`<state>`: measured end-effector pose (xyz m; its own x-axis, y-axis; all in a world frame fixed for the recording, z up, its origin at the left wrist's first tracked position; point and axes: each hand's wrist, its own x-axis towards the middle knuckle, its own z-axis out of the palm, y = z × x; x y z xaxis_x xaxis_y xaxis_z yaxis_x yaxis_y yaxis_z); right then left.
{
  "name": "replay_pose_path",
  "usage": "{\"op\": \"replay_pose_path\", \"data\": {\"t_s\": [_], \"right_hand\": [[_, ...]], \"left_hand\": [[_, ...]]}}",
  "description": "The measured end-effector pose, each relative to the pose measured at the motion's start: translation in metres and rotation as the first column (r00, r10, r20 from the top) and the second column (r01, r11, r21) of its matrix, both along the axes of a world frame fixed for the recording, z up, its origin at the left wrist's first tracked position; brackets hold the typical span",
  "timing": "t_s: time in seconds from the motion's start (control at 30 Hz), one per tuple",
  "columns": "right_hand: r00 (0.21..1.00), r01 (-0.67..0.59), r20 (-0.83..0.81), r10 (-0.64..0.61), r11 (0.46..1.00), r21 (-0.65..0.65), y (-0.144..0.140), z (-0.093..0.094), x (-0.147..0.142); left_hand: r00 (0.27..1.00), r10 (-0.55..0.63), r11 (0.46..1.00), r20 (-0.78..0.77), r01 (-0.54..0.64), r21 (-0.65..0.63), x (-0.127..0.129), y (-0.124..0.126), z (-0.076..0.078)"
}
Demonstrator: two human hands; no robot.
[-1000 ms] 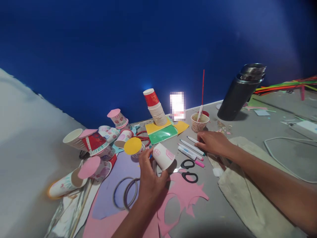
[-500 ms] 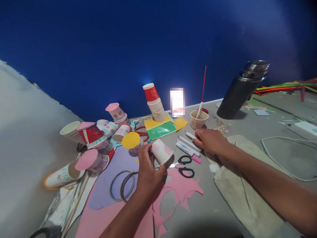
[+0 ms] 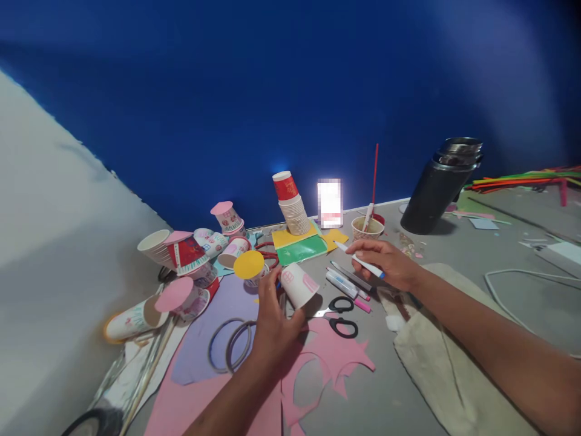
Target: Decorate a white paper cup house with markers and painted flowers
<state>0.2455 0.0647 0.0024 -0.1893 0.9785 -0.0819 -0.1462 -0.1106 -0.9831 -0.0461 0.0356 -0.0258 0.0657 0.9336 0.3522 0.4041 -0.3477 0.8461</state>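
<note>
My left hand [image 3: 278,318] is closed around a white paper cup [image 3: 298,286], tilted mouth-down, with a pink window and door drawn on its side. In my right hand [image 3: 384,260] is a white marker [image 3: 368,266] with a blue end, held between thumb and fingers above the table. Several other markers [image 3: 341,283] lie between the two hands, along with a pink cap [image 3: 362,305]. Black-handled scissors [image 3: 341,316] lie just right of the cup. A cup with a yellow paper disc [image 3: 249,264] on top stands left of my left hand.
Decorated paper cups [image 3: 184,297] crowd the left side. A cup stack [image 3: 294,212] stands on coloured packets by the wall. Pink paper scraps [image 3: 333,351], a beige cloth [image 3: 436,339], a black bottle [image 3: 440,188], a brush cup [image 3: 367,227] and a white cable [image 3: 503,306] surround the hands.
My right hand has lifted a marker off the table from beside the others. My left hand still holds the cup. The camera view has shifted slightly.
</note>
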Motion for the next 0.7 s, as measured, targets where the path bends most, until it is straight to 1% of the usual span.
{"op": "replay_pose_path", "data": {"t_s": [0.03,0.1,0.2,0.23,0.33,0.4,0.47,0.57,0.63,0.7], "right_hand": [[0.998,-0.035,-0.060,0.033,0.999,-0.026,-0.001,0.000,0.000],[0.987,-0.083,-0.138,0.078,0.996,-0.036,-0.004,0.001,0.001],[0.933,-0.169,-0.324,0.153,0.985,-0.019,-0.011,0.006,0.001],[0.915,-0.188,-0.363,0.174,0.982,-0.003,-0.013,0.008,0.001],[0.909,-0.190,-0.369,0.193,0.981,0.045,-0.018,0.013,-0.001],[0.929,-0.132,-0.344,0.138,0.990,0.042,-0.018,0.015,-0.004],[0.943,-0.032,-0.331,0.031,0.999,0.000,-0.015,0.013,-0.006],[0.920,0.110,-0.368,-0.134,0.990,-0.084,-0.006,0.003,-0.009],[0.905,0.158,-0.385,-0.184,0.983,-0.098,0.000,-0.005,-0.010],[0.899,0.179,-0.387,-0.204,0.979,-0.099,0.004,-0.012,-0.010]], "left_hand": [[1.000,0.003,1.000,0.011,-0.002,-0.018,0.000,0.000,0.001],[0.999,-0.008,0.997,0.051,0.011,-0.071,0.000,0.000,0.003],[0.991,-0.037,0.991,0.131,0.054,-0.124,0.000,0.001,0.005],[0.988,-0.040,0.990,0.146,0.059,-0.129,0.000,0.001,0.005],[0.986,-0.027,0.990,0.164,0.049,-0.131,0.001,0.001,0.006],[0.985,-0.023,0.990,0.169,0.046,-0.136,0.002,0.000,0.007],[0.983,-0.035,0.986,0.183,0.064,-0.156,0.003,-0.001,0.009],[0.975,-0.041,0.972,0.216,0.090,-0.219,0.002,-0.001,0.008],[0.975,-0.029,0.966,0.219,0.084,-0.243,0.001,0.000,0.007],[0.978,-0.020,0.969,0.206,0.069,-0.235,0.000,0.001,0.004]]}}
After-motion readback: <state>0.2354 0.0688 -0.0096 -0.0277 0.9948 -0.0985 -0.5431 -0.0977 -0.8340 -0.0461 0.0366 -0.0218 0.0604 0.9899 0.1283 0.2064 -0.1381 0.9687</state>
